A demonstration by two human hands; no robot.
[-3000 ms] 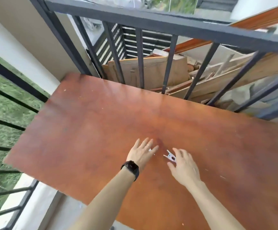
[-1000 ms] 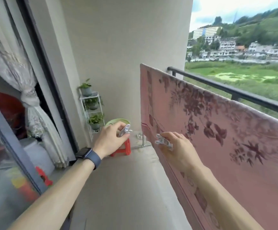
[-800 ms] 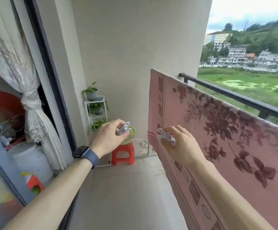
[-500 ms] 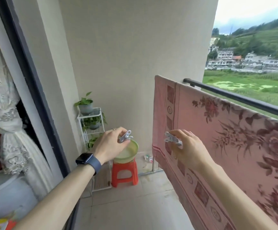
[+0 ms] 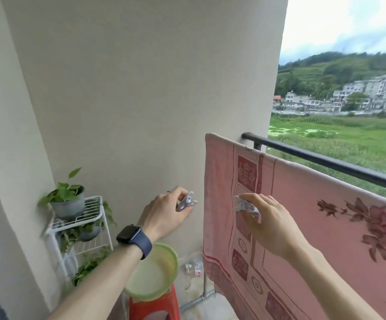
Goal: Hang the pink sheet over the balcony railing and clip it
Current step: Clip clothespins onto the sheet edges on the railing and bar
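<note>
The pink sheet with a dark flower print hangs over a rail on the right, its left edge near the beige wall. Behind it runs the black balcony railing. My left hand, with a dark watch on its wrist, is raised just left of the sheet's edge and pinches a white clothes clip. In front of the sheet's bordered left part, my right hand grips another white clip. Neither clip touches the top edge.
A white wire rack with potted plants stands in the left corner. Below my left arm a green basin sits on a red stool. Small bottles lie on the floor by the wall.
I picked two clips off a wooden table, then turned to the hung sheet. Over the last second the view has moved closer to the sheet's left end, and both hands have risen slightly.
</note>
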